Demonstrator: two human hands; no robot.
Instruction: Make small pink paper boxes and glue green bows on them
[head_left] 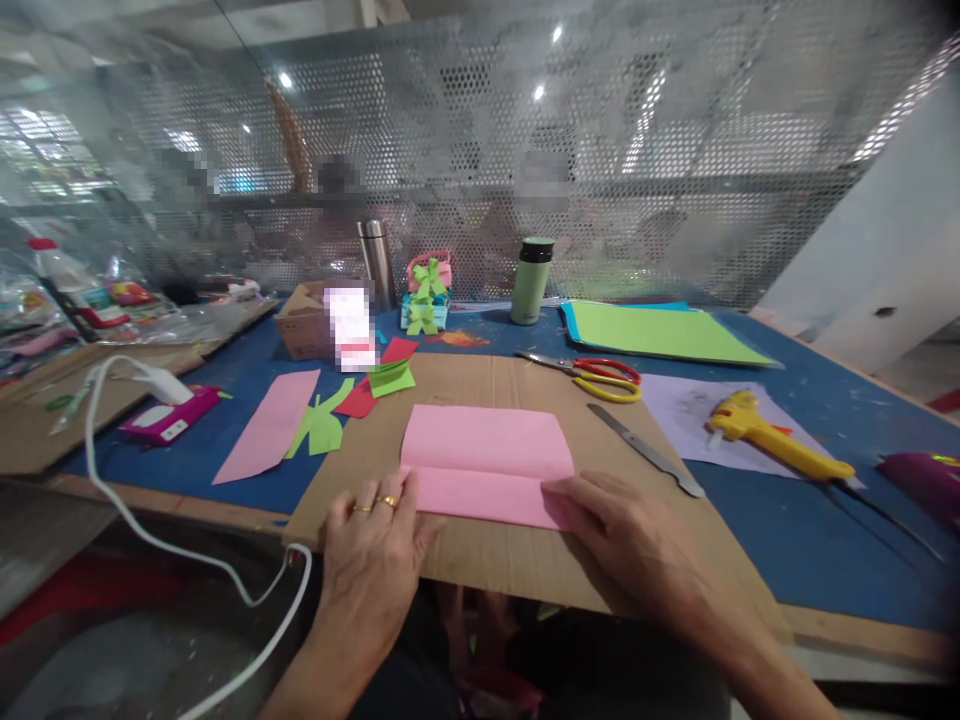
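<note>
A folded sheet of pink paper lies on a brown cardboard sheet in front of me, with a crease running across it. My left hand grips its left near corner between thumb and fingers; two rings show on that hand. At the right near corner, my right hand pinches the paper in the same way. Just right of the paper lies a flat metal blade. Beyond it are scissors with red and yellow handles, lying open.
A yellow glue gun rests on lilac paper at right. Green sheets are stacked behind. A green tumbler, steel flask and cardboard box stand at the back. Left are cut pink paper and a purple power strip with a white cable.
</note>
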